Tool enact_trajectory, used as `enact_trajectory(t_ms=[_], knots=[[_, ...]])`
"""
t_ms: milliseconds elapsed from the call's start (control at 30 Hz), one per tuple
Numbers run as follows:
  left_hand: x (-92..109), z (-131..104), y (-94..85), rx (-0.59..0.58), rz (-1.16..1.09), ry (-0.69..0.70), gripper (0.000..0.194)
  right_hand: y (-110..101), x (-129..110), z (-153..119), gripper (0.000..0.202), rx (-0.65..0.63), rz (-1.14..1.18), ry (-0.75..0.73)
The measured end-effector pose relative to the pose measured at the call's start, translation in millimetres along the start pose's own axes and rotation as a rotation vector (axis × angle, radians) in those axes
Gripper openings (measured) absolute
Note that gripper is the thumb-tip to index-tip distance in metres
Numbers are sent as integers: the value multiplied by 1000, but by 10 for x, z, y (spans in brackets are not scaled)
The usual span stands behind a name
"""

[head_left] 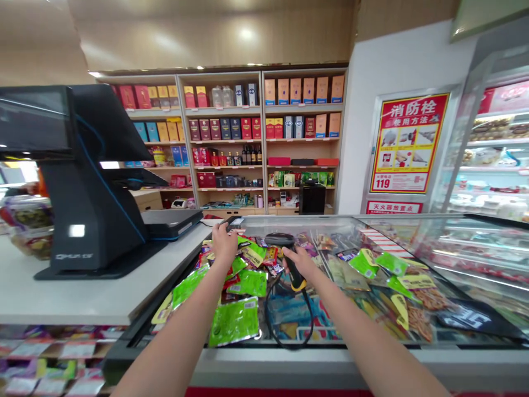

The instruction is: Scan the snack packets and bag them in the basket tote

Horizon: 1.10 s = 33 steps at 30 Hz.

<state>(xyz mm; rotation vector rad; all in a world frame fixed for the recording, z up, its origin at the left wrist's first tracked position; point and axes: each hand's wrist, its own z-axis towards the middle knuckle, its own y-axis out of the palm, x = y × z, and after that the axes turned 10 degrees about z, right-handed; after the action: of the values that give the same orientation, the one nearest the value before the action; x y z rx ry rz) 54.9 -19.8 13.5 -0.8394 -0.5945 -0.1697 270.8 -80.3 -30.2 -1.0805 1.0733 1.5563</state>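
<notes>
My right hand (300,261) is wrapped round the black-and-yellow handle of a barcode scanner (294,271), its head pointing away to the left. The scanner's black cable (269,318) loops down over the freezer glass. At the far left corner of the freezer, my left hand (225,241) has its fingers bent at a small dark flat thing (232,221), whose kind I cannot make out. Bright green snack packets (235,321) and other colourful packets lie heaped under and beside my left forearm. More green and brown snack packets (407,281) lie right of my right forearm.
A glass-topped chest freezer (289,353) spans the front. On the left, a counter (82,300) bears a checkout terminal (95,220), a flat scale (173,220) and a jar (31,220). Shelves of boxed goods (225,129) stand behind; a dark pouch (479,321) lies at right.
</notes>
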Motion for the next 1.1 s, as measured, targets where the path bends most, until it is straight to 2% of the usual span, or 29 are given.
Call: enact_trajectory(t_ms=[100, 233, 367, 433, 500, 567, 633, 767, 867, 967, 1100], knots=[[308, -185, 171, -26, -32, 127, 33, -277, -23, -27, 39, 84, 5, -30], [749, -548, 551, -119, -89, 253, 29, -716, -73, -121, 38, 210, -9, -66], [1204, -1032, 922, -343, -94, 333, 25, -1142, -142, -260, 41, 336, -30, -88], [1425, -1279, 1060, -484, -47, 350, 22, -1326, -172, -327, 43, 406, -36, -114], [1627, -1505, 1169, -614, 34, 347, 27, -1483, -189, -391, 45, 479, -40, -155], [1801, -1697, 1261, -680, 96, 362, 35, -1609, -191, -447, 46, 543, -40, -193], [1945, -1851, 1345, -664, 122, 397, 38, -1704, -180, -489, 48, 598, -32, -213], [2140, -2043, 1496, -593, 149, 405, 41, -1797, -157, -518, 51, 662, -24, -216], [2191, -2093, 1566, -541, 157, 393, 46, -1794, -158, -512, 50, 658, -55, -215], [2176, -2080, 1594, -568, 148, 453, 41, -1763, -169, -509, 48, 651, -108, -237], [2150, -2049, 1652, -643, 85, 539, 24, -1739, -179, -509, 44, 648, -189, -294]])
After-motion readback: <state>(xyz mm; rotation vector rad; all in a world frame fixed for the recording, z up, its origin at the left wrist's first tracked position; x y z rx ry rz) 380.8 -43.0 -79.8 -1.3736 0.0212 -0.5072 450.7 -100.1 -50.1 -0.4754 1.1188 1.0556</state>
